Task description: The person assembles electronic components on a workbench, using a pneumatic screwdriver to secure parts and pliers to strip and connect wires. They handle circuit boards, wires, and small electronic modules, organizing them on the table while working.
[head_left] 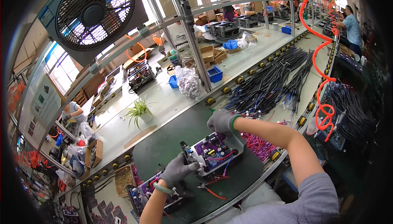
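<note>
On the dark green work mat (159,142) sits a metal chassis with a purple circuit board (211,152), and red and blue wires come off its near side. My left hand (178,170), in a grey glove, grips the left end of this chassis, the thumb laid along its near edge. At the far side of the board my right hand (222,121), gloved too, is curled closed with the fingertips pointing down; what they hold is hidden. Red-handled pliers (215,192) lie just in front of the chassis. A second purple-board unit (141,195) is partly behind my left forearm.
Black cable bundles (266,80) and pink-red wires (260,146) lie to the right. A box of small parts (124,181) stands at left. Beyond the mat are a potted plant (144,113) and a bag of parts (188,84). A red coiled hose (315,56) hangs at right, a fan (92,15) upper left.
</note>
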Action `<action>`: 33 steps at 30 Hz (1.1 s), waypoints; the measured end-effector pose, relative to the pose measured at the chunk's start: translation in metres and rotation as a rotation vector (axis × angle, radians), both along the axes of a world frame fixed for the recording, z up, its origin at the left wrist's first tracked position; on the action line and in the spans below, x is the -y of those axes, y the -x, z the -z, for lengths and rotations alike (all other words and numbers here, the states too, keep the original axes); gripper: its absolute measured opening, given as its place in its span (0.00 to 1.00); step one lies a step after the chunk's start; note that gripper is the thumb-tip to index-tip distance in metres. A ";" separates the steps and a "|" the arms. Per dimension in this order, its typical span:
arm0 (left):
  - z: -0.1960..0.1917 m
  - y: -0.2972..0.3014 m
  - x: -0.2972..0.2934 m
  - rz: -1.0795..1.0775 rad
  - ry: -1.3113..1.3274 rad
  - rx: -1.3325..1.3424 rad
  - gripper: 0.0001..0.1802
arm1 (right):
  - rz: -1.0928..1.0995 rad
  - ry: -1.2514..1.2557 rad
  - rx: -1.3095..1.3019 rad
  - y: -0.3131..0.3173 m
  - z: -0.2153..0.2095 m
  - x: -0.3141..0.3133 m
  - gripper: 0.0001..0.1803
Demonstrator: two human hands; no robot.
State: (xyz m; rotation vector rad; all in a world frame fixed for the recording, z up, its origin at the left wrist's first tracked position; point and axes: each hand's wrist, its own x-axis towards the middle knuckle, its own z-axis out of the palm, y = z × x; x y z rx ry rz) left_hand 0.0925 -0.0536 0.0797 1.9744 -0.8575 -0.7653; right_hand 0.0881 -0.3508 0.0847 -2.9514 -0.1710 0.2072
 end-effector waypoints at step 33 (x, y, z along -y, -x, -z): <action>-0.002 0.002 -0.001 -0.234 -0.141 0.135 0.27 | 0.299 -1.076 -0.249 -0.008 0.051 0.090 0.16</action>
